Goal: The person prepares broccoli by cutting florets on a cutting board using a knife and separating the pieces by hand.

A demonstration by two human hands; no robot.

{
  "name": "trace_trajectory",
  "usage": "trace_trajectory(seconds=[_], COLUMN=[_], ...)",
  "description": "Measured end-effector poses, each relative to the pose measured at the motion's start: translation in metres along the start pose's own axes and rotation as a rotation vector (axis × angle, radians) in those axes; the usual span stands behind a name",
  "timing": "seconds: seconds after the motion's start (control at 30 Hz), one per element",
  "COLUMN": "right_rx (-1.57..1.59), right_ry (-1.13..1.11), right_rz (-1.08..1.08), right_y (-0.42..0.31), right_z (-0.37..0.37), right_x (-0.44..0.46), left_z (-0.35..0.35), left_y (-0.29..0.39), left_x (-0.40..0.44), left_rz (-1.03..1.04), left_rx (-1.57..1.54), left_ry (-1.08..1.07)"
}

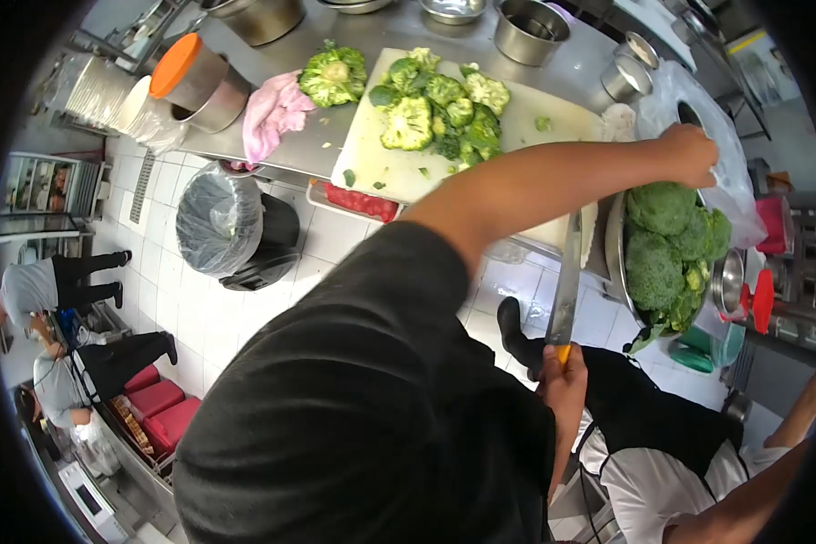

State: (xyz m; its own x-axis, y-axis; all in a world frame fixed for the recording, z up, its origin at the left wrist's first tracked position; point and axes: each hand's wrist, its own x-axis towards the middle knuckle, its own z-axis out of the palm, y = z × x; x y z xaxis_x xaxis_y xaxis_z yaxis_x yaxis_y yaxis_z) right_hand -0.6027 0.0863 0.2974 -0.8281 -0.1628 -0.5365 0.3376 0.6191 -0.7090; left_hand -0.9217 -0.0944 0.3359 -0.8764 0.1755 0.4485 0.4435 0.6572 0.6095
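Clamping right hand (pixel 564 374) on knife (pixel 563 308)

Holds long, flat steel blade (pixel 568 272) by yellow handle (pixel 563 350) beside metal bowl (pixel 616 254) heaped with bumpy broccoli (pixel 655 263). Extends left hand (pixel 689 156) beside crumpled clear bag (pixel 733 172); cannot tell its grip. Has cut florets (pixel 449 104) on pale board (pixel 571 122), plastic-lined black bin (pixel 281 227) beyond.

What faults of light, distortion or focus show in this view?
Head view: black fills the corners, and a person at far left appears sideways, likely wide-angle distortion; the steel table shows soft reflections and the floor tiles look bright; the knife and broccoli read clearly, details near the rim less so.
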Motion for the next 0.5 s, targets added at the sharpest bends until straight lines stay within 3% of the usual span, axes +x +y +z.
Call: trace_trajectory(seconds=[0.07,0.17,0.23,0.43,0.5], right_rx=[-0.023,-0.062,-0.06,-0.037,-0.052], right_ry=[-0.034,-0.054,-0.048,-0.065,-0.035], right_rz=[-0.01,-0.036,-0.053,-0.127,-0.132], right_y=[-0.003,-0.015,-0.023,-0.051,-0.063], right_z=[0.0,0.009,0.015,0.045,0.059], right_x=[0.013,0.023,0.024,0.016,0.007], left_z=[-0.037,-0.103,-0.154,-0.226,-0.229], left_y=[-0.011,-0.05,-0.059,-0.086,-0.1], left_x=[-0.07,-0.182,-0.252,-0.371,-0.375], left_rz=[0.095,-0.085,-0.297,-0.725,-0.633], left_rx=[-0.068,-0.161,0.04,0.07,0.097], left_ry=[0.202,0.396,0.506,0.44,0.424])
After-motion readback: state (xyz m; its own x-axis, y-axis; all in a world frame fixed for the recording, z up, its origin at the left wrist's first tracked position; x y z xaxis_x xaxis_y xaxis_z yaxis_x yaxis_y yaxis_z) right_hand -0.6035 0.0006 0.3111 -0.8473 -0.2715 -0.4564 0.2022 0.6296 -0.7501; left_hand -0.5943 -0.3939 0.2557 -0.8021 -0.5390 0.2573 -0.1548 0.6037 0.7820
